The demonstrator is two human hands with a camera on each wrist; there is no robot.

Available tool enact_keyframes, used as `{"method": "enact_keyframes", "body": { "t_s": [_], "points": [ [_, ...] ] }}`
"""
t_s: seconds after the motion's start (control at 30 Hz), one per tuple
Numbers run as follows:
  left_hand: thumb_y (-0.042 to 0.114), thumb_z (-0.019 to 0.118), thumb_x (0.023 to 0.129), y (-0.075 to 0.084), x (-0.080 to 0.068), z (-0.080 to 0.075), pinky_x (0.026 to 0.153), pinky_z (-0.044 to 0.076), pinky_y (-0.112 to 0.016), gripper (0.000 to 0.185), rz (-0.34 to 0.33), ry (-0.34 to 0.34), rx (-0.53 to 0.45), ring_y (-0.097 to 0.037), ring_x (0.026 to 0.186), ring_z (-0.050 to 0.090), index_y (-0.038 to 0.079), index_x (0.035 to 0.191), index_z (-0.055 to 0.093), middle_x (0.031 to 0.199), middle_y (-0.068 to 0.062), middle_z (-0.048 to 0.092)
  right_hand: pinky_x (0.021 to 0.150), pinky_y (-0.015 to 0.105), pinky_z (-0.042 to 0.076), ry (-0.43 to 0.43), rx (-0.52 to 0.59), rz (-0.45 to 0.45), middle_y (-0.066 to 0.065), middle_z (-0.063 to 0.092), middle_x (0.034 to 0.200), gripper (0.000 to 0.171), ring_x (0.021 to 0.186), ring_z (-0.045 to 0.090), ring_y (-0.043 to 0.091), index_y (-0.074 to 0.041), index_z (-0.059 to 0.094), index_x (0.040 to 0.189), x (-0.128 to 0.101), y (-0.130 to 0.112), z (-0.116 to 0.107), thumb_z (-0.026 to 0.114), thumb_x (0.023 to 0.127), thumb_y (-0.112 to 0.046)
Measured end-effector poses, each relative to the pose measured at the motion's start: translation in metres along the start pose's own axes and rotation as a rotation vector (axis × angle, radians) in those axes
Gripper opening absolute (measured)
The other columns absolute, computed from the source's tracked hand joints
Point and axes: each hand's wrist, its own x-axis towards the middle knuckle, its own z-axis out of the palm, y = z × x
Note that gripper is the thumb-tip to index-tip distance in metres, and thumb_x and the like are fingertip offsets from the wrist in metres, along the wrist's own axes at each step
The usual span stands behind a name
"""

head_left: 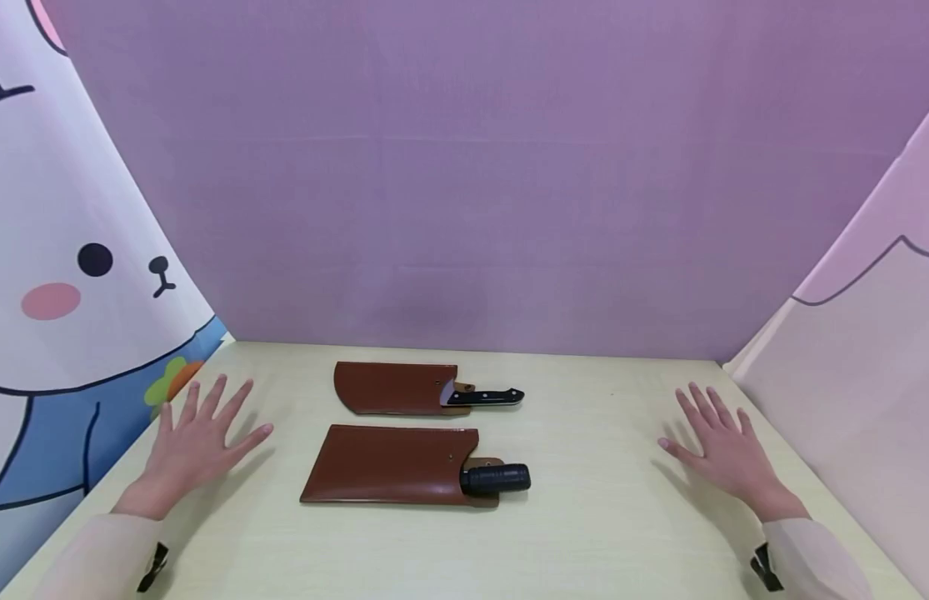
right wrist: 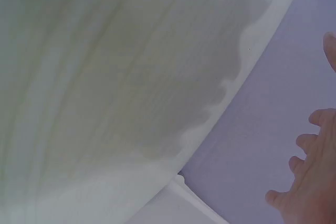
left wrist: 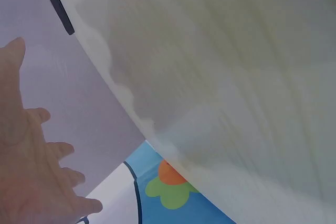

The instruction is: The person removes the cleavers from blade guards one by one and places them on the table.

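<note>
Two knives in brown leather sheaths lie on the pale table, one behind the other, handles pointing right. The farther sheath has a rounded left end, and a black riveted knife handle sticks out of it. From the nearer, wider sheath comes a thick black handle; both blades are mostly hidden. Left of the sheaths, my left hand is spread over the table with nothing in it. My right hand, fingers spread and holding nothing, is far to the right of the handles. Both cast shadows on the tabletop.
The pale wooden table ends at a purple backdrop. A cartoon-printed cloth hangs along the left side, and a pink and white cloth along the right. Each sleeve cuff has a dark strap below it.
</note>
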Motion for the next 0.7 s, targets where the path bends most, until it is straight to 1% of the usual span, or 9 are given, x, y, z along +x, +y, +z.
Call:
{"method": "enact_keyframes", "body": {
  "t_s": [0.13,0.23,0.37,0.43,0.57,0.63,0.7],
  "points": [
    [0.062,0.047,0.083,0.002,0.001,0.002,0.096,-0.002,-0.073,0.082,0.016,0.001,-0.001,-0.053,0.133,-0.001,0.018,0.147,0.019,0.148,-0.027,0.015,0.107,0.061,0.000,0.014,0.012,-0.024,0.014,0.012,0.153,0.079,0.141,-0.011,0.016,-0.012,0.016,0.147,0.001,-0.005,0.000,0.054,0.086,-0.046],
    [0.061,0.048,0.083,0.004,0.001,0.004,0.097,0.002,-0.073,0.081,0.037,0.010,0.005,-0.054,0.132,0.003,0.017,0.146,0.021,0.147,-0.027,0.018,0.110,0.056,-0.003,0.011,0.024,-0.038,0.013,0.013,0.153,0.078,0.142,-0.008,0.017,-0.010,0.020,0.146,0.002,-0.009,0.000,0.054,0.087,-0.045],
    [0.062,0.049,0.082,0.006,0.002,0.006,0.097,0.005,-0.073,0.081,0.057,0.008,0.013,-0.054,0.131,0.010,0.018,0.145,0.024,0.145,-0.027,0.021,0.111,0.052,-0.003,0.008,0.032,-0.053,0.013,0.016,0.152,0.075,0.143,-0.004,0.020,-0.008,0.024,0.145,0.003,-0.014,-0.001,0.054,0.087,-0.045],
    [0.062,0.049,0.082,0.007,0.003,0.006,0.097,0.007,-0.072,0.080,0.060,0.000,0.011,-0.055,0.130,0.013,0.018,0.145,0.025,0.145,-0.027,0.022,0.111,0.053,-0.001,0.010,0.028,-0.061,0.014,0.018,0.151,0.075,0.143,-0.002,0.020,-0.007,0.026,0.144,0.004,-0.016,0.000,0.055,0.087,-0.045],
    [0.063,0.050,0.082,0.010,0.005,0.007,0.097,0.010,-0.072,0.079,0.069,-0.014,0.014,-0.055,0.127,0.020,0.018,0.143,0.028,0.143,-0.028,0.025,0.108,0.057,0.008,0.019,0.021,-0.079,0.016,0.025,0.149,0.074,0.143,0.003,0.022,-0.005,0.031,0.142,0.006,-0.019,0.001,0.057,0.085,-0.045],
    [0.062,0.050,0.081,0.012,0.005,0.007,0.096,0.012,-0.071,0.079,0.080,-0.012,0.020,-0.055,0.125,0.023,0.018,0.143,0.029,0.142,-0.028,0.028,0.107,0.058,0.012,0.023,0.018,-0.089,0.018,0.029,0.146,0.073,0.142,0.006,0.023,-0.004,0.033,0.141,0.007,-0.020,0.001,0.057,0.085,-0.045],
    [0.062,0.052,0.081,0.014,0.005,0.007,0.095,0.014,-0.071,0.079,0.098,-0.004,0.024,-0.055,0.124,0.025,0.018,0.142,0.030,0.141,-0.028,0.030,0.106,0.057,0.014,0.025,0.017,-0.099,0.018,0.032,0.145,0.073,0.142,0.010,0.024,-0.004,0.034,0.140,0.008,-0.022,0.002,0.058,0.084,-0.045]
  ]
}}
